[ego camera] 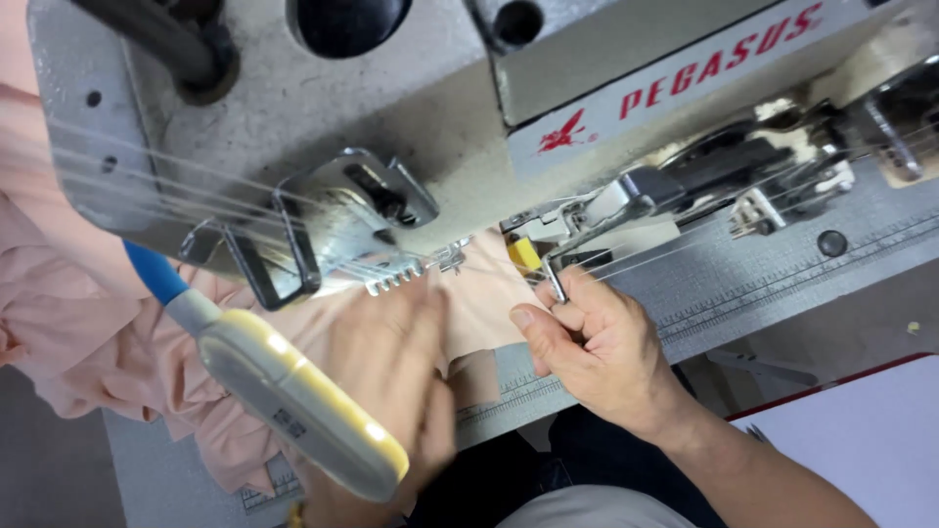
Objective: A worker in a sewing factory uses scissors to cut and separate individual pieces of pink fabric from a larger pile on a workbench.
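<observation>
Yellow-and-grey lamp nearest, left hand blurred beneath it, flat on pink fabric below grey sewing machine; right hand pinching small metal tool under machine's white label with red lettering

- Yellow-and-grey elongated lamp head on a blue stalk, blurred, in the foreground.
- Dark trousers below the table edge.
- White panel with red edge at right.

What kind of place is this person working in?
Probably a garment sewing workshop. A grey industrial sewing machine fills the view, threads run through it, and peach fabric lies on the machine table under the left hand and right hand.
</observation>
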